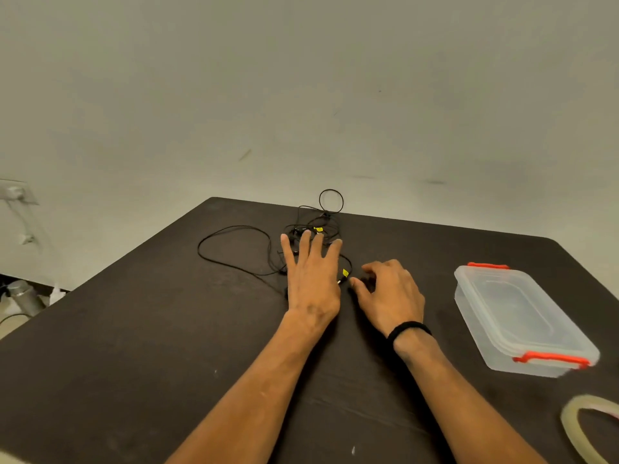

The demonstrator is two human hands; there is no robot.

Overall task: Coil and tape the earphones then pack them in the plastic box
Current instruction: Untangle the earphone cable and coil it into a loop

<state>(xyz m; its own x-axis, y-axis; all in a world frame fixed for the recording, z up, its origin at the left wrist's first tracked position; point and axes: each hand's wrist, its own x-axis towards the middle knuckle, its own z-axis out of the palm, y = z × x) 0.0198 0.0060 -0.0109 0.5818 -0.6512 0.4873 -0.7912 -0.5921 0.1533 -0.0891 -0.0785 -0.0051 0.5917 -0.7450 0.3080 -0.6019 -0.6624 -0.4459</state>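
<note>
Black earphones (pixel 234 249) lie tangled and loose near the far edge of the dark table (pixel 134 346), with small yellow tags on the wire. My left hand (pixel 313 276) lies flat with straight spread fingers on top of the tangle. My right hand (pixel 390 293) hovers just to the right, fingers loosely curled, its thumb and forefinger close to the yellow-tagged plug end (pixel 344 273); I cannot tell whether it touches it. A clear plastic box (pixel 522 321) with red clips stands to the right, its lid on. A roll of clear tape (pixel 589 426) lies at the near right corner.
The table's far edge meets a plain wall (pixel 301 95). One cable loop (pixel 331 200) sticks up over that edge. To the left, below table level, stands a metal flask (pixel 23 296) on the floor.
</note>
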